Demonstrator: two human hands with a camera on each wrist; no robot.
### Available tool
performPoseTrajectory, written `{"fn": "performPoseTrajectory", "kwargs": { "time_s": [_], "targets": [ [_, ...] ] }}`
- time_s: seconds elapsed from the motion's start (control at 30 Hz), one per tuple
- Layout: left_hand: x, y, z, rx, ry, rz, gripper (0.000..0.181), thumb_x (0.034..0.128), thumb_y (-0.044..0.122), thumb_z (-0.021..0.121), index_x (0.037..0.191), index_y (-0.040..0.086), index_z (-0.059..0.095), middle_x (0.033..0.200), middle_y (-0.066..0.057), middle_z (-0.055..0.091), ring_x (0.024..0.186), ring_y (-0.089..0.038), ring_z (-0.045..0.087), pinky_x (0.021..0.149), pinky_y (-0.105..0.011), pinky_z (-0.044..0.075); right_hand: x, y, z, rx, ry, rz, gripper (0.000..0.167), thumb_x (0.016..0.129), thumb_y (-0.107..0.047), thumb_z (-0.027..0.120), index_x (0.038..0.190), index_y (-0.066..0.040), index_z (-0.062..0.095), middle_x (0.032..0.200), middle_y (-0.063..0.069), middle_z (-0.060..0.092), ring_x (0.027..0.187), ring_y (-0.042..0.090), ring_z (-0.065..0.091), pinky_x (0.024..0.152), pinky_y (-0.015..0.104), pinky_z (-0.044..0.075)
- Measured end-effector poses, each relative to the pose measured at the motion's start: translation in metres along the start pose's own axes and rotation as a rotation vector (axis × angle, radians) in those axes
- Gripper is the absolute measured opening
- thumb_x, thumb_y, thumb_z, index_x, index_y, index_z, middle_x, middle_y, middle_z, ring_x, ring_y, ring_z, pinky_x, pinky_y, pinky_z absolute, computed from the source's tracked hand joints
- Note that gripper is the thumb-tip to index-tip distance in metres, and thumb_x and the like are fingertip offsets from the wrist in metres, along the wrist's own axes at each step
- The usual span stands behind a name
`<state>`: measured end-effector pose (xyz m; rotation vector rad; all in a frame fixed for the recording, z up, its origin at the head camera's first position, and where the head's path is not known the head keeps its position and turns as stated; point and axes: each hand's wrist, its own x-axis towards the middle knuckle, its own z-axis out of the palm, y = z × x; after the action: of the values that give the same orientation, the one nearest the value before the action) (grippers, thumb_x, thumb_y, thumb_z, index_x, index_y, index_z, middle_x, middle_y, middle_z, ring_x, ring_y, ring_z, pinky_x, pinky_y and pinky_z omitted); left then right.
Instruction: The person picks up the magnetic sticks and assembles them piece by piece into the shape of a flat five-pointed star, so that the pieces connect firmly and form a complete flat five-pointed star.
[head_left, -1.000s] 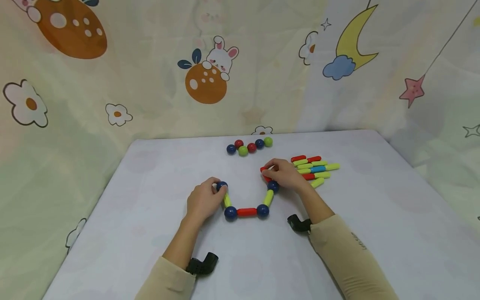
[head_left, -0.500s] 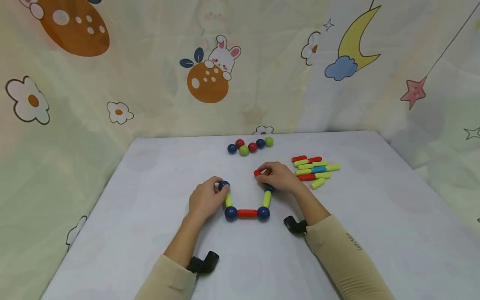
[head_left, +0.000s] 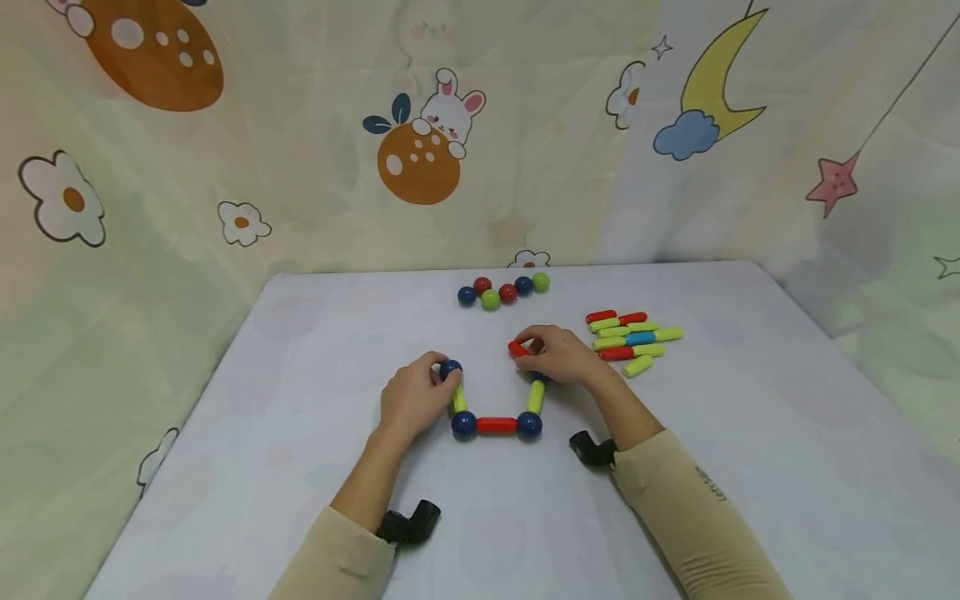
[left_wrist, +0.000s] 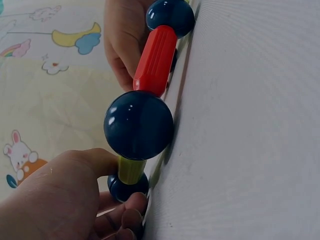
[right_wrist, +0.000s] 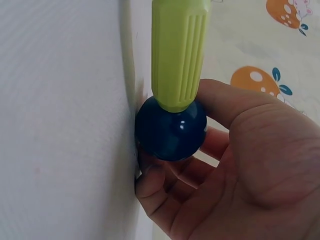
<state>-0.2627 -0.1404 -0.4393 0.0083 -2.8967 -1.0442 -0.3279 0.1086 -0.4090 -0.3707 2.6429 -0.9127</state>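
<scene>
A U-shaped chain of magnetic rods and balls lies on the table. Its front has a red rod (head_left: 497, 426) between two blue balls, and a yellow-green rod (head_left: 536, 397) runs back along each side. My left hand (head_left: 415, 395) pinches the blue ball (head_left: 451, 370) at the far left end. With its fingertips my right hand (head_left: 561, 353) pinches another red rod (head_left: 517, 349) next to the far right blue ball (right_wrist: 171, 128). That rod points toward the far left. In the right wrist view it is hidden behind the ball and fingers.
Several loose red, blue and green balls (head_left: 491, 300) stand in a cluster near the table's back edge. To the right of my right hand lie several rods (head_left: 640, 338) in red, yellow-green and blue. A printed cloth (head_left: 315, 150) hangs behind the white table (head_left: 225, 467).
My right hand has shifted slightly left, bringing the chain's right end inward. The red rod in its fingers has swung to point more to the left. My left hand keeps its hold.
</scene>
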Motion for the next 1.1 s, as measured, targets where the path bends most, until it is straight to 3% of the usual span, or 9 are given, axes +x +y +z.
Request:
{"fn": "performPoseTrajectory", "kwargs": {
  "time_s": [0.37, 0.53, 0.73, 0.83, 0.93, 1.1],
  "targets": [
    [0.001, -0.002, 0.001, 0.001, -0.007, -0.004, 0.040, 0.0966, 0.041, 0.064, 0.125, 0.013, 0.070, 0.074, 0.001, 0.062, 0.061, -0.018, 0.054, 0.056, -0.029, 0.038, 0.002, -0.001, -0.001, -0.024, -0.035, -0.025, 0.044, 0.097, -0.028, 0.071, 0.138, -0.013, 0.062, 0.116, 0.012, 0.066, 0.100, 0.026, 0.060, 0.084, 0.034, 0.054],
    [0.001, -0.001, 0.001, 0.002, -0.006, -0.010, 0.040, 0.0966, 0.042, 0.064, 0.125, 0.014, 0.070, 0.074, 0.000, 0.062, 0.063, -0.018, 0.054, 0.057, -0.030, 0.038, 0.009, -0.006, -0.008, -0.082, -0.037, -0.030, 0.042, 0.099, -0.031, 0.067, 0.136, -0.012, 0.064, 0.118, 0.013, 0.068, 0.103, 0.027, 0.062, 0.087, 0.037, 0.055],
    [0.000, -0.001, 0.002, 0.007, 0.005, -0.010, 0.040, 0.0965, 0.041, 0.064, 0.125, 0.013, 0.069, 0.074, 0.000, 0.062, 0.062, -0.018, 0.054, 0.056, -0.029, 0.037, 0.034, -0.021, -0.021, -0.196, 0.078, -0.023, 0.041, 0.100, -0.027, 0.066, 0.137, -0.009, 0.063, 0.121, 0.015, 0.067, 0.106, 0.030, 0.062, 0.091, 0.041, 0.056],
    [0.000, -0.003, 0.005, 0.011, 0.011, -0.005, 0.040, 0.0969, 0.042, 0.063, 0.125, 0.014, 0.069, 0.073, 0.001, 0.061, 0.061, -0.018, 0.053, 0.055, -0.029, 0.037, 0.049, -0.026, -0.022, -0.239, 0.124, -0.056, 0.043, 0.100, -0.023, 0.067, 0.139, -0.008, 0.061, 0.127, 0.015, 0.066, 0.112, 0.031, 0.062, 0.098, 0.043, 0.055],
    [0.000, -0.005, 0.005, 0.010, 0.023, 0.003, 0.040, 0.0966, 0.042, 0.064, 0.124, 0.014, 0.070, 0.072, 0.002, 0.060, 0.060, -0.017, 0.053, 0.055, -0.030, 0.037, 0.062, -0.035, -0.021, -0.271, 0.117, -0.100, 0.046, 0.099, -0.019, 0.067, 0.143, -0.007, 0.058, 0.137, 0.015, 0.061, 0.123, 0.032, 0.059, 0.107, 0.046, 0.051],
    [0.000, -0.005, 0.006, 0.001, 0.035, 0.008, 0.038, 0.0959, 0.042, 0.065, 0.122, 0.015, 0.071, 0.070, 0.002, 0.059, 0.060, -0.017, 0.052, 0.055, -0.029, 0.037, 0.077, -0.050, -0.017, -0.345, 0.038, -0.133, 0.053, 0.099, -0.019, 0.067, 0.149, -0.010, 0.054, 0.153, 0.016, 0.050, 0.139, 0.035, 0.051, 0.115, 0.049, 0.044]
  ]
}}
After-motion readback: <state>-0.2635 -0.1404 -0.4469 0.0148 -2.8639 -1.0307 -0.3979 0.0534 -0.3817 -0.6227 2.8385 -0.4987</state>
